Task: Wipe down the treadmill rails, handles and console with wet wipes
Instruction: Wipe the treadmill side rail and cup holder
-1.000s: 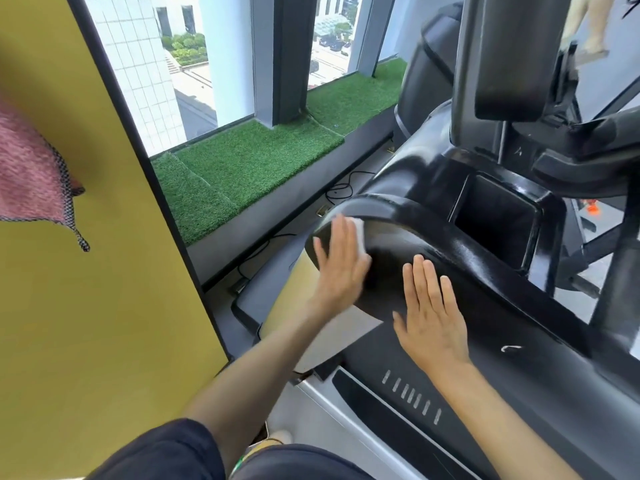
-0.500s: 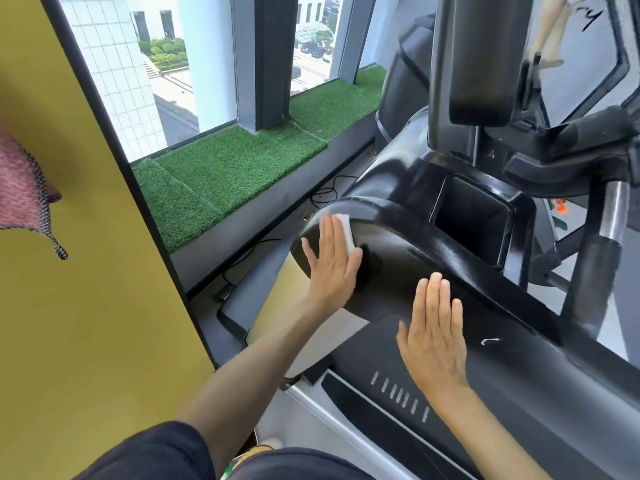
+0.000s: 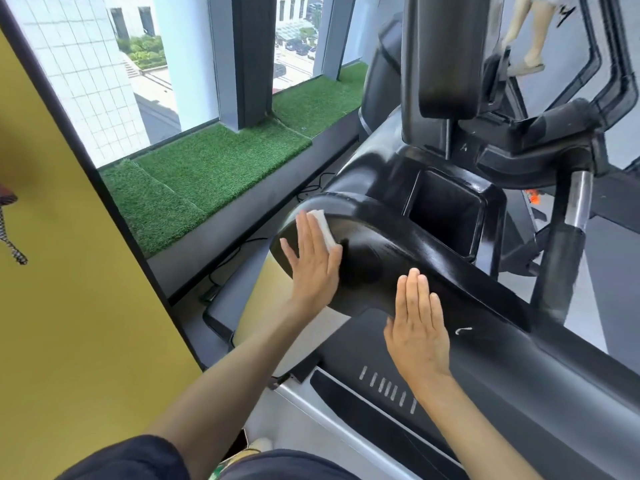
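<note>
A black treadmill fills the right half of the view, and its glossy left rail (image 3: 426,251) curves down to a rounded end. My left hand (image 3: 313,261) lies flat with straight fingers on that rounded end, pressing a white wet wipe (image 3: 323,226) against it; only the wipe's upper edge shows beyond my fingers. My right hand (image 3: 417,327) rests flat and open on the side of the rail, lower and to the right. A square cup holder (image 3: 446,216) sits in the console (image 3: 446,60) base behind the rail.
A yellow wall panel (image 3: 69,323) stands close on the left. Artificial grass mats (image 3: 214,171) line the window sill ahead, with cables on the floor below. A metal handle post (image 3: 578,199) rises at right. The treadmill's grey side deck (image 3: 346,420) lies below my arms.
My left hand and the wipe have slid a little toward the left edge of the rounded rail end. My right hand has stayed on the rail's side while the view shifted.
</note>
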Available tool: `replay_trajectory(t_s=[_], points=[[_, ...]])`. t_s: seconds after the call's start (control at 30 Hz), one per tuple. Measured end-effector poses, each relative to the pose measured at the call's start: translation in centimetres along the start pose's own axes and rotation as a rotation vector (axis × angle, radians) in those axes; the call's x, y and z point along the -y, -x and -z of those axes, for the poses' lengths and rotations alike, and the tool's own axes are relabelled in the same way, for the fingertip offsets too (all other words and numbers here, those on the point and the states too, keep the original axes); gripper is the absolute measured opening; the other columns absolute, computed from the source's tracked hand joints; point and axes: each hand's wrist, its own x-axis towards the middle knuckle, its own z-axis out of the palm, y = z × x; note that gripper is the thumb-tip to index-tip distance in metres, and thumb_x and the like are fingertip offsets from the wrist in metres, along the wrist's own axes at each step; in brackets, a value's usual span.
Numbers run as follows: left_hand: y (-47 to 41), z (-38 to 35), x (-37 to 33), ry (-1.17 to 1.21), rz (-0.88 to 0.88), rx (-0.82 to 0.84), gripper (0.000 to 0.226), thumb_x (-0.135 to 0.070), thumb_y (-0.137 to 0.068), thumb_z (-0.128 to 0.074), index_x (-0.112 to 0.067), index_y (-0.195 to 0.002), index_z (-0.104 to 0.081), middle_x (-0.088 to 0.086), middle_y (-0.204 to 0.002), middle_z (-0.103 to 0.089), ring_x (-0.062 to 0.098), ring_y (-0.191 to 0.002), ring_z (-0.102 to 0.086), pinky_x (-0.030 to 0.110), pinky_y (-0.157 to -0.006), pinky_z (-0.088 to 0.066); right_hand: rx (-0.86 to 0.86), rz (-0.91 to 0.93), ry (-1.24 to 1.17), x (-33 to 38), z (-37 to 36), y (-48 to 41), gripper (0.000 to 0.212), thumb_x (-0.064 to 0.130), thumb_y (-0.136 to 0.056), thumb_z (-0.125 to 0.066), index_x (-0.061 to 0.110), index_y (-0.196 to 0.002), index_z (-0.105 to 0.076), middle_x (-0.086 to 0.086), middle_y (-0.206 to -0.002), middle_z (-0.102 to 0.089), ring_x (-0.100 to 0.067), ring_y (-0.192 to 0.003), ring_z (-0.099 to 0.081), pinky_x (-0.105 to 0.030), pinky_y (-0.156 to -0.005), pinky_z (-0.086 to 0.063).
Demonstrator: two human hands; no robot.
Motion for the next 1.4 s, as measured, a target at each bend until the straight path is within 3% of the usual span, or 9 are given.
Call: replay_trajectory(t_s=[0.2, 0.47, 0.57, 0.7, 0.87, 1.0, 1.13, 1.23, 1.4], points=[[3.2, -3.0, -1.2, -0.251, -0.428, 0.108, 0.062, -0.052, -0.099, 0.001, -0.020, -0.148, 0.020, 0.001, -0.157, 0.012, 0.008, -0.144, 0.020, 0.044, -0.111, 0.020, 0.068, 0.020, 0.005, -0.4, 0.6, -0.1, 0.097, 0.025, -0.080, -0.059, -0.006, -0.149, 0.002, -0.021, -0.157, 0.013, -0.029, -0.147, 0.012, -0.039, -0.120, 0.007], [1.4, -0.1, -1.4, 0.009, 0.008, -0.032, 0.072, -0.049, -0.092, -0.006, -0.012, -0.151, 0.010, 0.003, -0.158, 0.020, 0.006, -0.140, 0.028, 0.041, -0.104, 0.030, 0.054, -0.086, -0.128, -0.6, 1.8, 1.5, 0.098, 0.012, -0.073, -0.069, -0.007, -0.148, -0.009, -0.020, -0.157, 0.009, -0.033, -0.144, -0.007, -0.041, -0.120, 0.001], [2.0, -0.2, -5.0, -0.029, -0.131, -0.002, 0.063, -0.037, -0.088, -0.024, -0.018, -0.145, -0.005, 0.006, -0.156, 0.008, 0.014, -0.143, 0.019, 0.048, -0.107, 0.020, 0.048, -0.103, -0.112, -1.1, 1.4, 2.3, 0.103, 0.009, -0.071, -0.070, -0.006, -0.149, -0.005, -0.019, -0.157, 0.011, -0.032, -0.145, -0.003, -0.040, -0.120, 0.003], [5.9, -4.1, -4.1, -0.236, -0.416, 0.127, 0.069, -0.057, -0.097, -0.006, -0.021, -0.150, 0.018, 0.004, -0.155, 0.028, 0.021, -0.144, 0.022, 0.046, -0.108, 0.025, 0.066, -0.059, -0.041, -1.7, 0.7, 2.6, 0.102, 0.013, -0.075, -0.063, -0.005, -0.149, 0.006, -0.021, -0.157, 0.015, -0.030, -0.146, 0.014, -0.041, -0.119, 0.008], [5.1, -3.7, -0.1, -0.151, -0.132, 0.106, 0.064, -0.058, -0.093, 0.009, -0.025, -0.139, 0.037, -0.005, -0.145, 0.045, 0.012, -0.137, 0.036, 0.053, -0.112, 0.018, 0.018, -0.041, -0.023, -1.8, 0.1, 2.7, 0.073, 0.006, -0.086, -0.031, -0.004, -0.149, 0.004, -0.022, -0.157, 0.011, -0.032, -0.146, 0.010, -0.042, -0.119, 0.007], [2.6, -1.7, -2.4, 0.052, 0.105, 0.011, 0.071, -0.051, -0.090, -0.001, -0.013, -0.146, 0.023, 0.004, -0.155, 0.029, 0.009, -0.137, 0.036, 0.048, -0.109, 0.026, 0.043, -0.066, -0.045, -1.4, 0.2, 2.6, 0.068, 0.007, -0.087, -0.021, -0.004, -0.149, 0.007, -0.022, -0.156, 0.015, -0.033, -0.146, 0.010, -0.042, -0.119, 0.010], [4.3, -3.1, -6.1, -0.099, -0.259, 0.077, 0.064, -0.047, -0.097, -0.003, -0.018, -0.144, 0.030, -0.002, -0.149, 0.039, 0.014, -0.140, 0.031, 0.036, -0.102, 0.037, 0.047, -0.074, 0.004, -1.6, 0.2, 2.6, 0.091, 0.018, -0.082, -0.046, -0.004, -0.148, 0.013, -0.022, -0.155, 0.021, -0.032, -0.144, 0.019, -0.041, -0.118, 0.011], [6.4, -6.2, -3.1, -0.284, -0.446, 0.100, 0.064, -0.050, -0.100, -0.002, -0.015, -0.148, 0.022, 0.002, -0.159, 0.015, 0.014, -0.145, 0.017, 0.043, -0.115, 0.014, 0.025, -0.053, 0.038, -1.9, 0.4, 2.4, 0.088, 0.018, -0.083, -0.043, -0.004, -0.148, 0.013, -0.022, -0.155, 0.020, -0.032, -0.145, 0.019, -0.041, -0.118, 0.011], [5.9, -4.6, 1.8, -0.017, 0.161, 0.115, 0.071, -0.047, -0.095, -0.011, -0.010, -0.149, 0.016, 0.001, -0.154, 0.029, 0.007, -0.138, 0.031, 0.049, -0.115, 0.014, 0.019, -0.025, 0.018, -2.1, 0.1, 2.6, 0.070, 0.006, -0.086, -0.020, -0.004, -0.148, 0.010, -0.023, -0.156, 0.017, -0.032, -0.145, 0.009, -0.042, -0.117, 0.014]])
